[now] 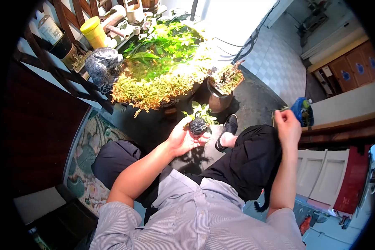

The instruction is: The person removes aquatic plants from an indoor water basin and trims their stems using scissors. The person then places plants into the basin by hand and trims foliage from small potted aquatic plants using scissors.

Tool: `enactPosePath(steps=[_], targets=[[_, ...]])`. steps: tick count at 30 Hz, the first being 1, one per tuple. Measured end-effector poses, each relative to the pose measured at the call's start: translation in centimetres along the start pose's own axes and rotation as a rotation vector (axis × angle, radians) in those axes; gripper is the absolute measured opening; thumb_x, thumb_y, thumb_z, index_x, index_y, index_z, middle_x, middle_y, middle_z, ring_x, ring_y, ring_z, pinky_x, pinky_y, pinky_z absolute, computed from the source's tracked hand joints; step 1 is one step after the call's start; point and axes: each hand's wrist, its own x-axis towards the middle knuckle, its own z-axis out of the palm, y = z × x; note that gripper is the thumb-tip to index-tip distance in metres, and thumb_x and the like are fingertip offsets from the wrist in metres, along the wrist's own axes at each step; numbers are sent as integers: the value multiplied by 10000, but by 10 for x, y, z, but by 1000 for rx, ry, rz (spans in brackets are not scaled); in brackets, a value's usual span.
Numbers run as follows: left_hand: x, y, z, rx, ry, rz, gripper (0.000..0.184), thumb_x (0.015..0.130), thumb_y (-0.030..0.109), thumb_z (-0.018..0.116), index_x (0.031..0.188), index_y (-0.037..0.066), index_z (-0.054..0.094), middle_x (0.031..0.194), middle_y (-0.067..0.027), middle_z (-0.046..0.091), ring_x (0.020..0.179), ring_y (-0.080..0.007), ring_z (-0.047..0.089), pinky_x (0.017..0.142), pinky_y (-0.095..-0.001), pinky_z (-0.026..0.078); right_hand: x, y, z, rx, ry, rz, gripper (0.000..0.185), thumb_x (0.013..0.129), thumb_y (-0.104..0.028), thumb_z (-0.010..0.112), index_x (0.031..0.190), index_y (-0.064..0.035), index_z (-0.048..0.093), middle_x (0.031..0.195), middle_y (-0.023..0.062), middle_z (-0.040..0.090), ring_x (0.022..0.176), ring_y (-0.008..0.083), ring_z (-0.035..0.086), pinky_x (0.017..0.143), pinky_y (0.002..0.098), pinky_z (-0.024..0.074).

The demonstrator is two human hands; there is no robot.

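Note:
A small leafy plant (202,111) with a dark root ball (198,126) rests in my left hand (184,138), its roots toward me and its pale green leaves pointing away. The fingers of that hand curl around the root ball from below. Off to the right, above my knee, my right hand (287,124) is raised with its fingers bent together; what they hold, if anything, is too small to tell. A brown pot (219,101) with a mossy plant (228,78) stands just beyond the held plant.
Beyond my hands lies a planted basin edged with yellow-green foliage (154,91). A grey stone figure (101,66) and a yellow container (94,31) stand at its left. A blue bag (302,111) is at the right, near a wooden ledge. My shoe (227,131) is on the floor.

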Motion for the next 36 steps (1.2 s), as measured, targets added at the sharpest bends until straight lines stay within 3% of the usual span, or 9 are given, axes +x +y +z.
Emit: enactPosePath(steps=[4,8,15,17,22,27,29,33,36], targets=[[0,0,-3,-37,-73,-17,610,901,511,391,1180,-8,553,946,-194,655,768,-239,637,791,-361,498,10,31,-17,-287,-9,96,206,846,-280,596,862,-79,635,777,119,662,752,303,646,676,419,494],[3,-3,-3,-35,-113,-9,618,865,502,453,1164,-29,555,966,-209,645,775,-248,635,821,-374,487,-13,-8,-13,-53,54,-41,188,846,-271,607,853,-86,637,794,112,655,767,291,643,667,411,488],[-1,-5,-4,49,-97,18,609,851,493,487,1158,-28,557,985,-204,639,781,-249,637,838,-384,486,-26,-46,16,-9,-158,-25,292,827,-358,642,765,-73,627,715,124,642,714,319,642,639,397,491],[-4,-6,-2,54,-91,25,610,842,492,512,1160,-26,557,1003,-203,637,796,-252,642,845,-382,487,-47,-60,30,374,-366,-139,261,815,-339,668,860,-82,654,779,108,654,736,290,648,638,370,499],[-3,-8,-2,68,-77,90,557,856,451,522,1161,-14,558,1042,-166,641,806,-250,645,840,-385,498,-84,-91,67,387,-400,-513,272,797,-328,676,967,-116,650,864,71,657,732,213,649,625,322,500],[-5,-9,-7,87,-115,82,544,870,449,505,1164,-6,557,1027,-164,641,809,-246,645,832,-401,503,-86,-94,69,390,-420,-480,193,812,-273,665,871,-92,636,800,63,652,651,180,643,606,307,496],[-4,-6,-6,46,-141,64,551,865,451,507,1165,-9,554,1016,-173,639,812,-244,645,834,-404,503,-83,-92,64,549,-500,-222,148,816,-202,665,890,-78,633,787,58,649,638,148,634,596,276,494],[-8,-5,-7,48,-122,60,579,838,459,533,1171,-15,546,1003,-196,625,819,-236,637,837,-410,501,-54,-65,47,765,-340,-55,151,827,-63,620,977,-58,621,766,28,620,636,62,553,596,232,465],[-8,-6,-9,54,-151,68,605,812,468,562,1174,-16,541,1052,-201,602,841,-237,624,832,-407,503,-16,-19,31,359,-62,-139,188,834,-95,576,1012,-52,622,879,93,656,732,194,631,682,303,502]])
